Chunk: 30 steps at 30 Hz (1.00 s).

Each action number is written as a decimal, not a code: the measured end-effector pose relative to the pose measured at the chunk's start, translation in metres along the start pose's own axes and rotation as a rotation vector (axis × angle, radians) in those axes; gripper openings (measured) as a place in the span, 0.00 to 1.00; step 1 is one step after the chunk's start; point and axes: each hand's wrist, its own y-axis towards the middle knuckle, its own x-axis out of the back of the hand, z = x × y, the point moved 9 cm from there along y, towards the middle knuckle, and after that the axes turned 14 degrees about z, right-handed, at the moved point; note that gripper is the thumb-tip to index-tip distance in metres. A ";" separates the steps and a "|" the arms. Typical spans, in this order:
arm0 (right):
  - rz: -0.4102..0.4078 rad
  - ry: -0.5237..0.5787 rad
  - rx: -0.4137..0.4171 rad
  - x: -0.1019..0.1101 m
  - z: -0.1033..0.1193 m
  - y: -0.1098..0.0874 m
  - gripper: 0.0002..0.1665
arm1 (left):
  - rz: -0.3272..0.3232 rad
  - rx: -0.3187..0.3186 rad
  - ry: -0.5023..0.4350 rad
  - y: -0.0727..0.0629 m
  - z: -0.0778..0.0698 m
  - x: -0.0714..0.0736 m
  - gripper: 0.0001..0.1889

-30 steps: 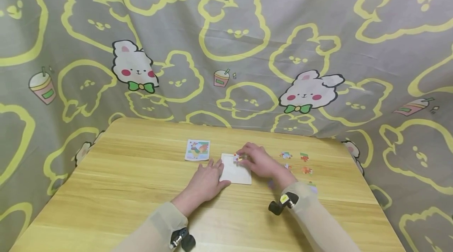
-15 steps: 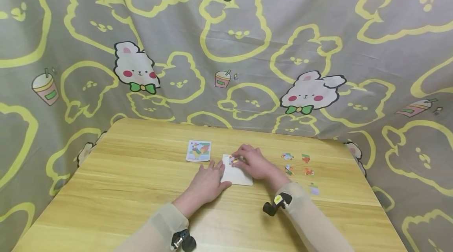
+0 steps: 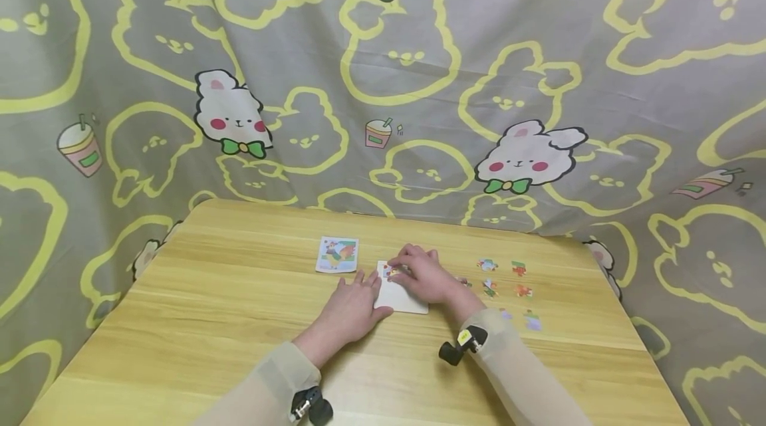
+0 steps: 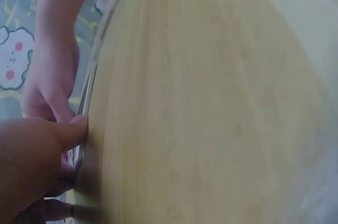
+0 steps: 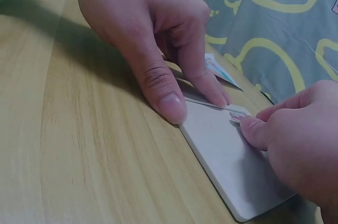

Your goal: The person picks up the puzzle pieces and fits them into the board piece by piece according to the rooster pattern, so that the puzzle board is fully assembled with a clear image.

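Observation:
A white puzzle board (image 3: 402, 298) with a raised rim lies on the table in the head view. My left hand (image 3: 352, 306) grips its left side, thumb at the near-left corner and fingers along the left edge. Between thumb and fingertips, my right hand (image 3: 426, 274) pinches a small jigsaw piece (image 5: 237, 116) at the board's far-left corner. Fingers cover much of that piece. Behind and left of the board lies a square picture card (image 3: 338, 255) showing a colourful rooster. In the left wrist view the board appears edge-on beside my left thumb (image 4: 71, 131).
Several loose jigsaw pieces lie right of the board, among them a red and green piece (image 3: 518, 269), an orange piece (image 3: 523, 290) and a purple piece (image 3: 532, 320). The wooden table (image 3: 227, 319) ends against a patterned curtain (image 3: 419, 173).
My right hand has shifted slightly left with the jigsaw piece, towards the board's far-left corner. More loose pieces show beside the right forearm. The left hand stays on the board.

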 end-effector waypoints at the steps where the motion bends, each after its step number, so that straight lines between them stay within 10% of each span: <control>1: -0.002 0.001 0.002 0.000 0.000 0.000 0.20 | -0.001 0.001 -0.001 0.000 0.000 0.000 0.39; 30: -0.095 0.001 -0.050 -0.004 0.000 0.002 0.18 | 0.047 -0.021 0.060 0.007 -0.008 0.007 0.40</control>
